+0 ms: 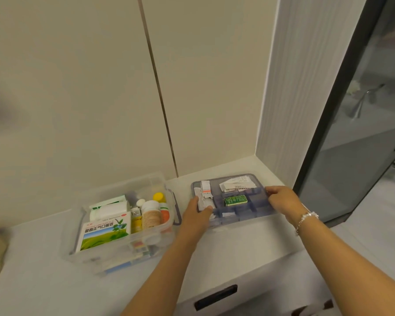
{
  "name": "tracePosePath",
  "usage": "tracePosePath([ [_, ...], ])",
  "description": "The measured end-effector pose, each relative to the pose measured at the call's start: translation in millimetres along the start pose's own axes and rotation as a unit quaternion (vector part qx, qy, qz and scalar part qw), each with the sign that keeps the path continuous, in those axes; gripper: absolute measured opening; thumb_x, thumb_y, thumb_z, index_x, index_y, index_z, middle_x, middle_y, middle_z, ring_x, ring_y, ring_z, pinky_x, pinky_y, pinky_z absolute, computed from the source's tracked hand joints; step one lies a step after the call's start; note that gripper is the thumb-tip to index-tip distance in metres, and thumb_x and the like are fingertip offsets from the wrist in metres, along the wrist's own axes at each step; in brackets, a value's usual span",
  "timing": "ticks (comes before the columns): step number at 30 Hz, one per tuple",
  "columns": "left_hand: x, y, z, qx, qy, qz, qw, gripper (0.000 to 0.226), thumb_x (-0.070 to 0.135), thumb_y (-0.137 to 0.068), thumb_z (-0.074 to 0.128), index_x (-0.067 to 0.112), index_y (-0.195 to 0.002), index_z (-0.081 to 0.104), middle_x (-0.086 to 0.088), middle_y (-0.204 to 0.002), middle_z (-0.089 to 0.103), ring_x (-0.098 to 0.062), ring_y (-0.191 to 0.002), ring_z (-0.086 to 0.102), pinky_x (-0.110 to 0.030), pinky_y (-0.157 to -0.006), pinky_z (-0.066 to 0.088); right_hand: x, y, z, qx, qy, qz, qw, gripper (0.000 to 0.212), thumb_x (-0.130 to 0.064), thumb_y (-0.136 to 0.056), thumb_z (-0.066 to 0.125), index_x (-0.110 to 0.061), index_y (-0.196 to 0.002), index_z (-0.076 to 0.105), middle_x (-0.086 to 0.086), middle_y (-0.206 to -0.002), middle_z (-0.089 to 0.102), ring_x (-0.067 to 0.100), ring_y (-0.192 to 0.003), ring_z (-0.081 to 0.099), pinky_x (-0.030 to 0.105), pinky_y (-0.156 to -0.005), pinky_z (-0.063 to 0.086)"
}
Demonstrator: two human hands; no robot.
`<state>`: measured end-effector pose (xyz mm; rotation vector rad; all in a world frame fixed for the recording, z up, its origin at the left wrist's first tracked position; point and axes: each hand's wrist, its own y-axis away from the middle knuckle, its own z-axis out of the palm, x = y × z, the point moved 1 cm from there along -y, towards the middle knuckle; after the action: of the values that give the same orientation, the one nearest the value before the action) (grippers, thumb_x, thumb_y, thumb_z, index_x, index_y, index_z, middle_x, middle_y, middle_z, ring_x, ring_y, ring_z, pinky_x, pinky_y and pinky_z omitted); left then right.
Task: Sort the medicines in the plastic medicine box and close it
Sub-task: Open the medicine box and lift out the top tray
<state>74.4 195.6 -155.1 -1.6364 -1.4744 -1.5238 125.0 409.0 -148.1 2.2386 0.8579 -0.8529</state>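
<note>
The clear plastic medicine box point(121, 226) sits at lower left of centre on the white surface point(237, 242), lid off, its long axis running from lower left to upper right. It holds a green-and-white medicine carton point(104, 231) at the near end, a white bottle with a tan label point(151, 215), a yellow-capped bottle point(159, 197) toward the far end, and further packets below that are too blurred to identify.

Just to the right of the box, apart from it, lies a translucent blue-grey compartment tray point(233, 199), long axis across the frame. It contains a small green box point(235, 200) in a centre compartment and folded paper leaflets point(236, 183) along the far edge.

The left hand point(197, 214) grips the tray's left edge, fingers curled over it. The right hand point(283, 199) grips the tray's right edge; a beaded bracelet point(306, 218) circles its wrist.

Beige wall panels point(78, 87) stand behind. A dark-framed glass door point(363, 133) occupies the right of the frame.
</note>
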Motion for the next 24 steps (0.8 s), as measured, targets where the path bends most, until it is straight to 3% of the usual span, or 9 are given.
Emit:
tracePosePath([
  [3,-1,2,3,0.003,-0.013,0.020,1.000,0.045,0.020,-0.090,0.049,0.026,-0.134,0.040,-0.004,-0.139,0.047,-0.018,-0.114,0.048,-0.029,-0.096,0.039,2,-1,3,0.014,0.034,-0.003,0.999,0.038,0.002,-0.087,0.042,-0.009,-0.118,0.061,0.014,-0.117,0.061,0.026,-0.092,0.050,0.031,-0.080,0.044],
  [6,-4,2,8,0.023,-0.079,0.002,0.997,0.052,0.027,-0.089,0.048,0.028,-0.138,0.033,-0.006,-0.147,0.035,-0.028,-0.132,0.030,-0.043,-0.111,0.029,3,-2,4,0.021,0.073,0.008,0.997,0.037,-0.004,-0.087,0.042,-0.015,-0.118,0.061,0.012,-0.120,0.058,0.031,-0.108,0.047,0.038,-0.094,0.044],
  [8,-4,4,11,0.018,-0.061,-0.012,0.998,0.055,0.029,-0.089,0.047,0.030,-0.141,0.027,-0.005,-0.150,0.030,-0.029,-0.136,0.021,-0.042,-0.111,0.025,2,-2,4,0.004,0.069,0.015,0.998,0.039,-0.005,-0.087,0.041,-0.017,-0.120,0.059,0.011,-0.123,0.056,0.035,-0.115,0.045,0.045,-0.102,0.041],
  [13,5,4,6,0.000,0.038,0.035,0.999,0.063,0.018,-0.090,0.050,0.032,-0.145,0.021,0.002,-0.143,0.044,-0.018,-0.125,0.043,-0.032,-0.104,0.034,4,-1,-2,-0.034,-0.014,-0.013,0.999,0.051,-0.005,-0.089,0.044,-0.015,-0.139,0.038,0.008,-0.142,0.043,0.030,-0.128,0.040,0.036,-0.104,0.034],
  [18,12,8,6,-0.022,0.060,0.060,0.996,0.062,0.018,-0.092,0.048,0.030,-0.146,0.018,0.005,-0.147,0.037,-0.011,-0.124,0.039,-0.025,-0.102,0.030,4,3,-3,-0.046,-0.049,-0.066,0.996,0.048,-0.012,-0.091,0.048,-0.017,-0.138,0.039,0.007,-0.145,0.039,0.027,-0.131,0.036,0.037,-0.106,0.030],
  [21,14,12,8,-0.025,0.006,0.069,0.997,0.062,0.022,-0.094,0.045,0.026,-0.147,0.014,0.001,-0.155,0.023,-0.018,-0.139,0.027,-0.036,-0.116,0.022,-5,11,0,-0.047,-0.036,-0.094,0.994,0.044,-0.019,-0.092,0.049,-0.019,-0.136,0.041,0.006,-0.143,0.042,0.027,-0.128,0.040,0.037,-0.103,0.034],
  [24,21,23,8,-0.004,-0.046,0.116,0.992,0.059,0.023,-0.094,0.044,0.024,-0.147,0.017,0.001,-0.156,0.018,-0.021,-0.142,0.023,-0.042,-0.116,0.024,-18,24,2,-0.033,-0.028,-0.128,0.991,0.042,-0.022,-0.092,0.050,-0.022,-0.134,0.045,0.005,-0.140,0.046,0.026,-0.126,0.043,0.033,-0.098,0.035],
])
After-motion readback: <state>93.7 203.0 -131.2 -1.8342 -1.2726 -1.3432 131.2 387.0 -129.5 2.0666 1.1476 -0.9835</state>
